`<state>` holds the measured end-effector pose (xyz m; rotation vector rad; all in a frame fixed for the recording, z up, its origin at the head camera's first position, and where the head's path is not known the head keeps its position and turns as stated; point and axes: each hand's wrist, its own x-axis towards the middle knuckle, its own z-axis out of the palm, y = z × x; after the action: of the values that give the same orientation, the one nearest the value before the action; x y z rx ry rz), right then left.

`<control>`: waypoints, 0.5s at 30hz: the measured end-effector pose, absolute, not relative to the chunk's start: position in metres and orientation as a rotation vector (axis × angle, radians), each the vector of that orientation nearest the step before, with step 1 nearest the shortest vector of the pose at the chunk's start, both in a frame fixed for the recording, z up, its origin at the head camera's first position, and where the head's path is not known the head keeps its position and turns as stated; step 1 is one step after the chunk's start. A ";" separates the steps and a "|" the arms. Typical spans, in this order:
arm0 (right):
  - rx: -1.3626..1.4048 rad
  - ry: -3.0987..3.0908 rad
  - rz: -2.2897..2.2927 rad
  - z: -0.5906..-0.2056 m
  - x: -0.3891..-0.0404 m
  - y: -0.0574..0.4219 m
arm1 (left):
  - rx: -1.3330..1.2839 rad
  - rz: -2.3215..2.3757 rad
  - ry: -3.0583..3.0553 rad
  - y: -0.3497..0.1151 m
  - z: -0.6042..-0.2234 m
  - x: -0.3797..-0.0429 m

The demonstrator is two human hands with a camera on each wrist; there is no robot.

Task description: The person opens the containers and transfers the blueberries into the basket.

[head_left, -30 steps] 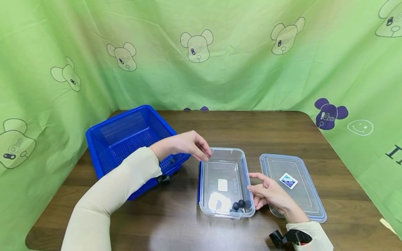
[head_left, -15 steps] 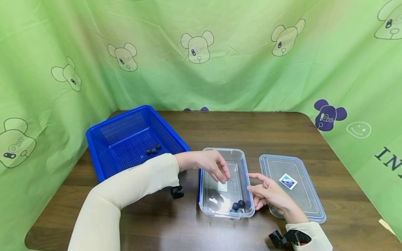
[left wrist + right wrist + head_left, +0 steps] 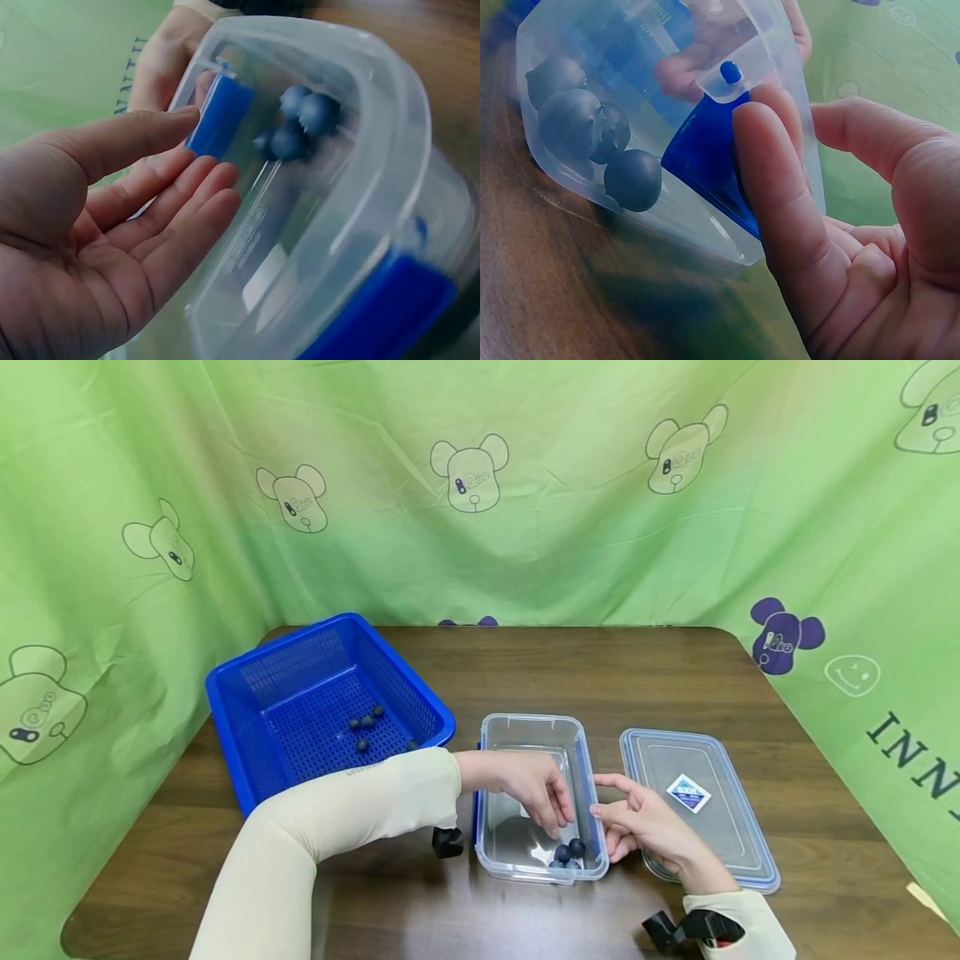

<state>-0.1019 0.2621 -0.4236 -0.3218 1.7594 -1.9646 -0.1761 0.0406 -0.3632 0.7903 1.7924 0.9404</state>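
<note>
Hanging inside the clear container (image 3: 532,718), the left hand (image 3: 528,781) is pointing its fingers down just beside the clustered berries (image 3: 570,127). The left wrist view is showing thumb standing apart from loosely bent fingers, nothing visible between them. The right hand (image 3: 637,818) is holding the container's right side, thumb lying at the rim, fingers bending against the outer wall and blue clip (image 3: 705,142).

Hidden parts: the left hand is covering some of the container floor and part of a white patch there. The cream sleeve (image 3: 360,802) is blocking the near portion of the blue basket (image 3: 300,668); cannot tell whether more fruit is lying behind it. Both arms are running out of frame at the near edge. The left wrist view is blurring the fruit.

Contents: the container is sitting mid-desk, the clustered berries gathering in its near right corner. The right wrist view is showing four, overlapping, through a cloudy wall. The basket is standing at left; five scattered berries (image 3: 367,721) are showing, one barely clearing the sleeve.

The lid (image 3: 712,831) is lying flat on the desk (image 3: 555,668) at right, bearing a square label (image 3: 688,793). The right hand is overlapping its left edge; contact is impossible to judge. A green curtain (image 3: 570,560) is hanging behind, its right-side lettering running off frame.
</note>
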 end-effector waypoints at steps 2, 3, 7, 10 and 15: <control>-0.326 1.752 -1.969 -0.423 -0.102 0.262 | 0.790 0.923 1.779 0.044 -0.367 -0.173; -0.328 1.749 -1.971 -0.423 -0.102 0.263 | 0.781 0.909 1.770 0.046 -0.369 -0.172; -0.331 1.744 -1.973 -0.423 -0.102 0.263 | 0.711 0.839 1.731 0.051 -0.376 -0.168; -0.330 1.744 -1.971 -0.423 -0.102 0.263 | 0.666 0.814 1.715 0.053 -0.380 -0.165; -0.330 1.735 -1.972 -0.423 -0.101 0.264 | 0.637 0.783 1.678 0.055 -0.386 -0.162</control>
<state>-0.1015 0.2636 -0.4228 -0.3301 1.7354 -1.9721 -0.1619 0.0545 -0.3864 0.6366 1.6781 0.7829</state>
